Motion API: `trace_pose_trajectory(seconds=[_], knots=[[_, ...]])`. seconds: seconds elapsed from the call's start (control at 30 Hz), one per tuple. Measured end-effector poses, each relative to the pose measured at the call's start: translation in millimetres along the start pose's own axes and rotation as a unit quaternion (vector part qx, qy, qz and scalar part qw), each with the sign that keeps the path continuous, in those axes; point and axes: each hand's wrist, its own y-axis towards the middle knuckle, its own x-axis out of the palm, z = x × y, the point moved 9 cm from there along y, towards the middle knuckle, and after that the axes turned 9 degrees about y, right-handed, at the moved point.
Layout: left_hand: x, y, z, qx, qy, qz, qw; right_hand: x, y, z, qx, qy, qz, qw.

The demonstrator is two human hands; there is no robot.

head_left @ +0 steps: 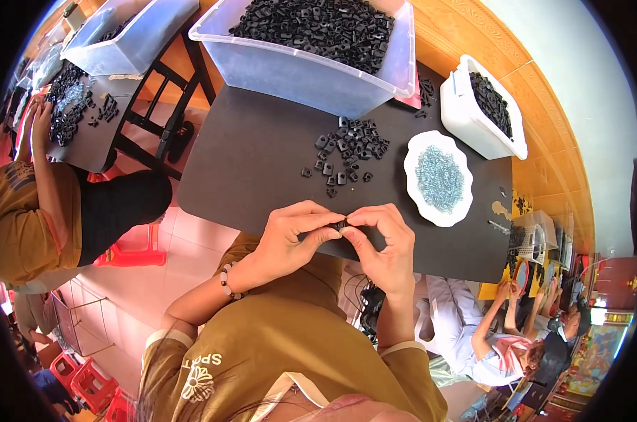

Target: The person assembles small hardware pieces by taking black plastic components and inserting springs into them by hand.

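Near the front edge of the dark table (241, 151), my left hand (301, 235) and my right hand (385, 246) meet fingertip to fingertip. Between them they pinch a small black plastic part (342, 225), mostly covered by the fingers. Just beyond lies a loose pile of black plastic parts (350, 144), some with a hole through them. To the right of my right hand, a white scalloped plate (412, 179) holds many tiny silvery-blue metal pieces (441, 179), too small to make out singly.
A large clear bin (297, 70) full of black parts stands at the table's back. A white tub (459, 119) of black parts sits back right. At left, a co-worker's hands (41, 116) work at another table beside a red stool (139, 246). More people sit lower right.
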Motion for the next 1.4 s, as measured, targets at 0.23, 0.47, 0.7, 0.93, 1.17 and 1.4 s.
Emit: trace_pose_trajectory(seconds=[0.23, 0.47, 0.7, 0.93, 1.17, 1.4], knots=[[-4.1, -1.2, -11.7, -0.038, -0.051, 0.001, 0.998, -29.3, 25.0, 36.2, 0.073, -0.121, 0.051, 0.989], [-5.1, -1.9, -12.8, -0.046, -0.037, 0.001, 0.998, -13.0, 41.4, 56.9, -0.008, -0.261, 0.0, 0.965], [-5.5, -1.7, -10.4, -0.033, -0.035, 0.007, 0.999, -18.2, 37.4, 67.3, 0.034, -0.201, 0.006, 0.979], [-4.3, -0.5, 3.0, 0.013, -0.006, 0.009, 1.0, -13.0, 0.9, 51.7, 0.187, 0.314, 0.022, 0.93], [-1.9, 0.1, 12.8, 0.033, -0.001, 0.009, 0.999, 0.3, -13.7, 40.4, 0.158, 0.403, 0.007, 0.901], [-4.2, -2.8, 27.3, 0.101, 0.055, 0.03, 0.993, -2.7, -20.2, 38.0, 0.173, 0.397, 0.031, 0.901]])
